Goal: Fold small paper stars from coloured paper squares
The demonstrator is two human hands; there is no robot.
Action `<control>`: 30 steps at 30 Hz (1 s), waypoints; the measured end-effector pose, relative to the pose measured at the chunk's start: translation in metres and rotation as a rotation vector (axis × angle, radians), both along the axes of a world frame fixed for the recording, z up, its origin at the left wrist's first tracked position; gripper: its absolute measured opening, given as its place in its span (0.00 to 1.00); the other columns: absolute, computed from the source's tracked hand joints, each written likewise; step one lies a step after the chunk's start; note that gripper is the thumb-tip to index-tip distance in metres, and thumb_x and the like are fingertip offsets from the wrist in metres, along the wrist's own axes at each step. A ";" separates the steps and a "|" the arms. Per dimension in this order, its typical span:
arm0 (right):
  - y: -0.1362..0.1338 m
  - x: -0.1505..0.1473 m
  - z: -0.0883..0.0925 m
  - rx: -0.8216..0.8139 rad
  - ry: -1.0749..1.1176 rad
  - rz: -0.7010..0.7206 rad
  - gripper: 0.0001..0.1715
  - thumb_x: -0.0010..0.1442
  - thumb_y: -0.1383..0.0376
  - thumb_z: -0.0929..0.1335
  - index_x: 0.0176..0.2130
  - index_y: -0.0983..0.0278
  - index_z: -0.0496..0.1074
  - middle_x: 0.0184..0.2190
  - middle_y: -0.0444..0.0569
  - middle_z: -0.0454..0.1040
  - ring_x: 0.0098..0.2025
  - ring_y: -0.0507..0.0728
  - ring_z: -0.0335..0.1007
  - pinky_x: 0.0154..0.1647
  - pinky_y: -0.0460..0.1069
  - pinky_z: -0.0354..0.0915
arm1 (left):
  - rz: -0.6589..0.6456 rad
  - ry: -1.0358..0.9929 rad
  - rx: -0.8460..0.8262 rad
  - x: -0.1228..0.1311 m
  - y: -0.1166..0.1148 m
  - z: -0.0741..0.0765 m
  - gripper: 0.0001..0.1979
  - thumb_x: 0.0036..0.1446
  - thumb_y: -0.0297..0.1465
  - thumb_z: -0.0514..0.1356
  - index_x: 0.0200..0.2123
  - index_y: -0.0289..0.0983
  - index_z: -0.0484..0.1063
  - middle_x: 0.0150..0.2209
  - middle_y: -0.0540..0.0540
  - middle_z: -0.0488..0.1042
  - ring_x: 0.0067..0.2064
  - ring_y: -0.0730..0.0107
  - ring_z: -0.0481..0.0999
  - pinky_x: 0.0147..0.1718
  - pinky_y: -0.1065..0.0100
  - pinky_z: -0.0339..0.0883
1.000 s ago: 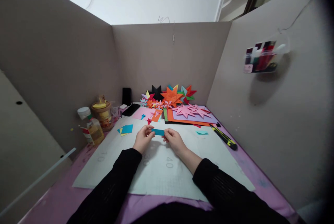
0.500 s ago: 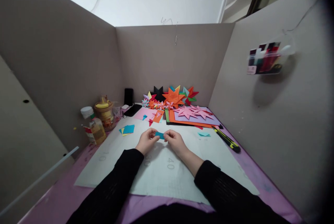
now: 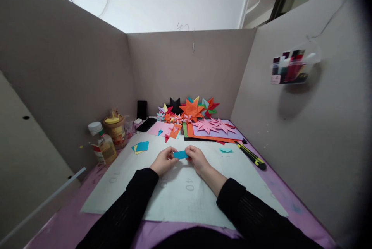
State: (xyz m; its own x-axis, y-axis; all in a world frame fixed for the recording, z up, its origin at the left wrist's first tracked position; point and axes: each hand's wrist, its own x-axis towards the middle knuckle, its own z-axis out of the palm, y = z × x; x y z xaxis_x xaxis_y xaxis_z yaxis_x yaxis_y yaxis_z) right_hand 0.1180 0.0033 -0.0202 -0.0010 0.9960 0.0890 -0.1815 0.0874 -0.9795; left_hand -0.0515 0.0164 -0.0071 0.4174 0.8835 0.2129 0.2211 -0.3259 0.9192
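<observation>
A small blue piece of paper (image 3: 180,155), a narrow rectangle that looks folded, is held up just above the white mat (image 3: 171,206). My left hand (image 3: 164,160) pinches its left end between thumb and fingers. Its right end is gripped by my right hand (image 3: 198,159) in the same way. To the left of my hands lie blue paper squares (image 3: 142,146) with a yellow one partly under them. A folded light-teal paper piece (image 3: 226,150) rests on the mat to the right.
Folded paper stars (image 3: 192,109) stand against the back wall. Pink stars (image 3: 207,126) lie on stacked coloured sheets (image 3: 192,133). A yellow-black utility knife (image 3: 251,157) lies at the right edge. A glue bottle (image 3: 106,146), a brown jar (image 3: 115,131) and a phone (image 3: 147,124) are at left.
The blue paper shows more of its face between my hands, and my fingers have moved slightly farther apart. The whole view has shifted a little.
</observation>
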 end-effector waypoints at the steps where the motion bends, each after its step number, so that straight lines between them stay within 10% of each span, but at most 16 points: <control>1: 0.000 0.000 -0.001 0.004 -0.014 -0.007 0.15 0.48 0.56 0.67 0.22 0.64 0.61 0.13 0.38 0.60 0.15 0.47 0.51 0.17 0.43 0.45 | -0.008 0.030 0.015 0.000 0.000 0.001 0.13 0.44 0.29 0.60 0.36 0.34 0.67 0.21 0.55 0.63 0.23 0.78 0.62 0.22 0.76 0.54; 18: -0.001 -0.004 -0.008 0.139 -0.145 0.041 0.12 0.50 0.58 0.67 0.32 0.64 0.67 0.19 0.40 0.64 0.20 0.48 0.56 0.19 0.43 0.53 | 0.127 0.135 0.218 -0.003 -0.002 0.005 0.04 0.45 0.28 0.56 0.27 0.35 0.69 0.25 0.51 0.71 0.27 0.73 0.67 0.28 0.73 0.60; 30: -0.003 -0.009 -0.006 0.143 -0.239 0.053 0.08 0.49 0.63 0.67 0.24 0.65 0.65 0.18 0.38 0.61 0.21 0.48 0.55 0.24 0.44 0.52 | -0.011 0.235 0.229 -0.001 -0.005 0.003 0.05 0.48 0.29 0.55 0.29 0.35 0.69 0.25 0.51 0.70 0.27 0.74 0.66 0.27 0.74 0.58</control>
State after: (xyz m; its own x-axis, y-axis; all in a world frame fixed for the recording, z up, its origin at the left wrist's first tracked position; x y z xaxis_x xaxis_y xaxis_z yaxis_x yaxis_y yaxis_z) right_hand 0.1095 0.0004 -0.0264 -0.0902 0.9714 0.2196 0.0453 0.2243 -0.9735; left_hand -0.0527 0.0111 -0.0042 0.4882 0.8186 0.3026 0.4134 -0.5222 0.7459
